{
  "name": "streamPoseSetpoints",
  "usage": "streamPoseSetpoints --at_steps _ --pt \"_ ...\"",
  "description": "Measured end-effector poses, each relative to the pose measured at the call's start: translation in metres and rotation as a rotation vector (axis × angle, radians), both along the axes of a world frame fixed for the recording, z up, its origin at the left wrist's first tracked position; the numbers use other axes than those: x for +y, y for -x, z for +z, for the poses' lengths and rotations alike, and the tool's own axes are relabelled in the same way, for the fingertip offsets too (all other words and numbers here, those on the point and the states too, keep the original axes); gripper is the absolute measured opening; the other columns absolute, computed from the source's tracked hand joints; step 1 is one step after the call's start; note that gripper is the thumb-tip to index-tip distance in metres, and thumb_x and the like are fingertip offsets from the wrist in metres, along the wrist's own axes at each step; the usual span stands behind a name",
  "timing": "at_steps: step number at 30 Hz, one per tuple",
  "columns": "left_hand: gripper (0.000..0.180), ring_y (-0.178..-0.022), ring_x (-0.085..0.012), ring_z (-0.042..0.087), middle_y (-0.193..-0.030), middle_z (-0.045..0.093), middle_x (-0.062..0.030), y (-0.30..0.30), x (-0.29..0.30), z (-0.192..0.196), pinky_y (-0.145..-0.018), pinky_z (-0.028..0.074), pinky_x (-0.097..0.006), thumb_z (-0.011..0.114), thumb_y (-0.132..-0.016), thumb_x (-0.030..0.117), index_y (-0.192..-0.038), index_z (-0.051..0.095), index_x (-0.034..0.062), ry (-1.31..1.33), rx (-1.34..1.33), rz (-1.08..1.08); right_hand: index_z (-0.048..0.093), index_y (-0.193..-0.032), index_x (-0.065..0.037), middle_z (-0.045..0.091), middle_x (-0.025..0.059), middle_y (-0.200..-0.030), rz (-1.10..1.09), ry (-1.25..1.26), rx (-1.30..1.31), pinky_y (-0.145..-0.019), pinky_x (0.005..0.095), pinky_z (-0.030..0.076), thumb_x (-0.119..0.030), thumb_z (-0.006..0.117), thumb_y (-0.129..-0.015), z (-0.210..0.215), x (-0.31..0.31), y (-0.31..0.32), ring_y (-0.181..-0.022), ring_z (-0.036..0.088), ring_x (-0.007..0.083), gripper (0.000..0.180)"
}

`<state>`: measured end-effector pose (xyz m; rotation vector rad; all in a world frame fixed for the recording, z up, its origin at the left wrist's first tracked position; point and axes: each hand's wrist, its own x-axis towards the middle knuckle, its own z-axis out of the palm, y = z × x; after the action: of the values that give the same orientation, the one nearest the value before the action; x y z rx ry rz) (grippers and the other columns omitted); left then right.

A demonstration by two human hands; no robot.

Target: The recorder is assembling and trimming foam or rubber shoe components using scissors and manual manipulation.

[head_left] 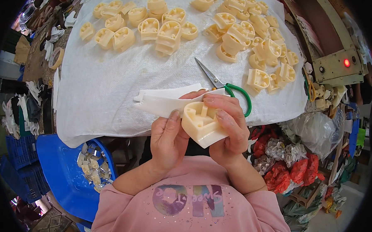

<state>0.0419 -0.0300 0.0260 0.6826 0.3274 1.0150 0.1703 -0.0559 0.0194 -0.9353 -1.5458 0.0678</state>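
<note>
The right hand [232,128] grips a cream moulded part [200,130]; the left hand [167,136] pinches a white strip [159,105] (left-hand contact with the part is unclear).

Two bare hands, one left hand [168,135] and one right hand [231,128]; one cream plastic moulding [196,127] between them; white strip [161,106], either one folded or two, I cannot tell; one pair of green-handled scissors [214,79]; at least a dozen loose cream mouldings [123,38] in the left group, more than twenty in the right group [258,79], stacking hides the exact number; one blue tub [58,181]; one red indicator light [347,63]; at least two blue crates [20,150]
</note>
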Motion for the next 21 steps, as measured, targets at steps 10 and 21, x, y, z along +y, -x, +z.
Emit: streamPoseSetpoints --at_steps 10,21 --pt "0.049 -0.123 -0.0271 0.043 -0.132 0.043 -0.0204 -0.002 -0.006 0.002 -0.104 0.033 -0.038 0.029 -0.097 0.027 -0.129 0.037 -0.0086 -0.025 0.141 0.066 0.053 -0.112 -0.004 0.057 0.0171 -0.108 -0.003 0.031 -0.032 -0.074 0.0389 0.048 0.012 0.055 -0.065 0.004 0.001 -0.005 -0.091 0.056 0.0335 0.049" --pt "0.048 -0.117 -0.0232 0.047 -0.132 0.042 -0.0208 0.011 -0.003 -0.009 -0.097 0.039 -0.031 0.028 -0.1 0.026 -0.129 0.036 -0.0112 -0.261 0.414 0.067 0.056 -0.107 -0.01 0.06 0.0049 -0.098 -0.258 0.061 -0.328 -0.072 0.0405 0.026 -0.004 0.063 -0.062 -0.003 -0.004 -0.003 -0.075 0.048 0.0222 0.045"
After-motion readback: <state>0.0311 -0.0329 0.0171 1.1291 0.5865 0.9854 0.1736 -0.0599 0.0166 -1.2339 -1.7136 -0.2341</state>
